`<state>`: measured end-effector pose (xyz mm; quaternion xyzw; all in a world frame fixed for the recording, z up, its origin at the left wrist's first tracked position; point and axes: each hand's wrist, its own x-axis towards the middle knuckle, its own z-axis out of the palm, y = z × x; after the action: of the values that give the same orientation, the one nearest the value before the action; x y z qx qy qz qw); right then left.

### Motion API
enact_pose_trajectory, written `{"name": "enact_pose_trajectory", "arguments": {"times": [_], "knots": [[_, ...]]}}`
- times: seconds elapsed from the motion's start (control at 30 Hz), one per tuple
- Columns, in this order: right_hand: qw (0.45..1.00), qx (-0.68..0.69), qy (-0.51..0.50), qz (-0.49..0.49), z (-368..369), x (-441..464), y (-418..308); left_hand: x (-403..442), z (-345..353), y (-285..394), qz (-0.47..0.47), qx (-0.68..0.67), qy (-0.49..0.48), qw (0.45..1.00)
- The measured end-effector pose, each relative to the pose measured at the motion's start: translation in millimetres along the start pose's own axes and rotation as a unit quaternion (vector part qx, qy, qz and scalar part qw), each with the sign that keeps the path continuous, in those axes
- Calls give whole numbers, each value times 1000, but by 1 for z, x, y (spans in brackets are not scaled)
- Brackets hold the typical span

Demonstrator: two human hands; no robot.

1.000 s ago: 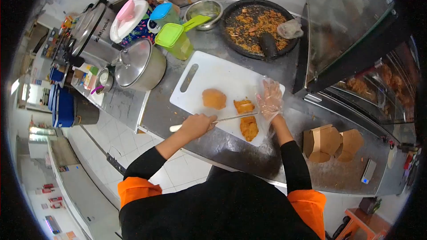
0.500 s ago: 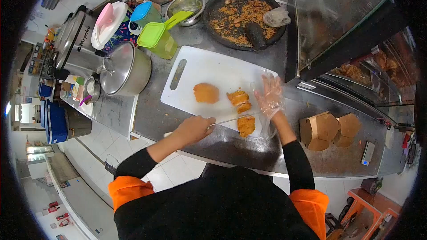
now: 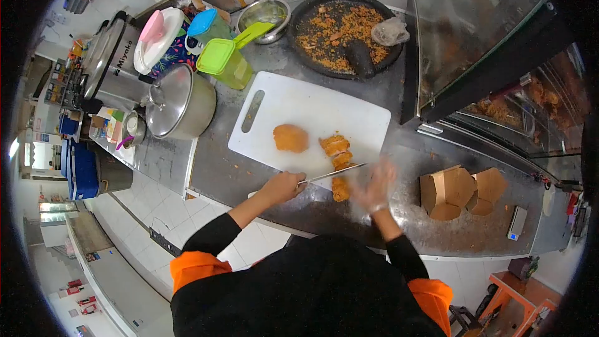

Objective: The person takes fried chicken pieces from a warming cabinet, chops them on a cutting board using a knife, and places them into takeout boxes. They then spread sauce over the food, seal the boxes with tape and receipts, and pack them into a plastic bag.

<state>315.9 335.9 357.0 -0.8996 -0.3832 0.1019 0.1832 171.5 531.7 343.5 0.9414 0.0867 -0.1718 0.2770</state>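
Item, breaded piece (image 3: pixel 340 190): golden-orange, rough, crumb-coated; the far part in slices (image 3: pixel 336 144), the near part one larger chunk, a few crumbs at the far end; lies on the right side of the white cutting board (image 3: pixel 306 103), close to its near edge; long axis runs away from the person, far end leaning slightly left

Item, knife (image 3: pixel 334 173): slim metal blade, pale handle end showing behind the grip; long axis slants across the board, tip pointing right and a little away from the person; the blade crosses the breaded piece between slices and chunk; how deep it sits, I cannot tell from here

Item, smooth piece (image 3: pixel 291 138): plain tan-orange, rounded, whole; on the same board, left of the slices and apart from them

Hands, two: left hand (image 3: pixel 282 188), bare, wrapped around the knife handle; right hand (image 3: pixel 375 184), in a thin clear glove, badly blurred, just beside the chunk; whether it presses, grips or hangs loose, I cannot tell

Surroundings, on the grey desk (image 3: pixel 405 150): wide black dish (image 3: pixel 299 65) with orange crumbs, beyond the board; lidded pot (image 3: pixel 203 106), to the left; brown cartons (image 3: pixel 447 192), to the right
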Motion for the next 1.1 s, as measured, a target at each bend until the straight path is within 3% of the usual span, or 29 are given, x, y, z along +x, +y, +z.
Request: {"name": "enact_pose_trajectory", "arguments": {"times": [0.03, 0.1, 0.27, 0.33, 0.37, 0.43, 0.5, 0.67, 0.73, 0.8, 0.83, 0.87, 0.93, 0.97, 1.03, 1.1], "knots": [[978, 14, -210, -8, -22, -13, -17, -1, -1, -2, 0, 4, 4, 1000], [983, 87, 58, -153, 57, -49, 7, -7, -2, -8, -14, -60, 40, 997], [988, 76, 37, -132, 68, -23, 22, -25, -38, 3, -40, -36, 40, 998], [949, 161, 172, -208, 44, -9, 22, -33, -53, 13, -41, -34, 43, 998], [949, 160, 172, -212, 33, -3, 22, -35, -61, 18, -42, -15, 31, 998], [933, 162, 301, -115, 14, 6, 21, -39, -73, 30, -47, 2, 21, 999], [949, 156, 255, -101, 6, 37, 18, -38, -77, 44, -67, 95, -14, 993], [973, 158, 132, -101, 41, 75, 18, -23, -70, 40, -83, 135, -63, 985], [998, 20, 37, -43, 46, 76, 22, -17, -47, 27, -93, 134, -85, 983], [998, 0, 20, -57, 30, 80, 18, -6, 3, -8, -11, 8, -4, 1000], [997, -19, 1, -69, 23, 83, 17, -4, 13, -15, 56, 12, 68, 996], [998, -18, 2, -65, 24, 87, 20, -2, 4, -9, 58, 14, 66, 996], [998, 44, -38, -16, 29, 89, 30, -9, -27, 22, -64, 18, -44, 997], [998, 44, -38, -14, 27, 88, 33, -14, -43, 39, -63, 18, -45, 997], [982, 145, 107, -49, 16, 80, 38, -25, -67, 68, -99, 90, -5, 991], [985, 140, 75, -70, 10, 68, 38, -36, -68, 81, -113, 91, -19, 989]]}}
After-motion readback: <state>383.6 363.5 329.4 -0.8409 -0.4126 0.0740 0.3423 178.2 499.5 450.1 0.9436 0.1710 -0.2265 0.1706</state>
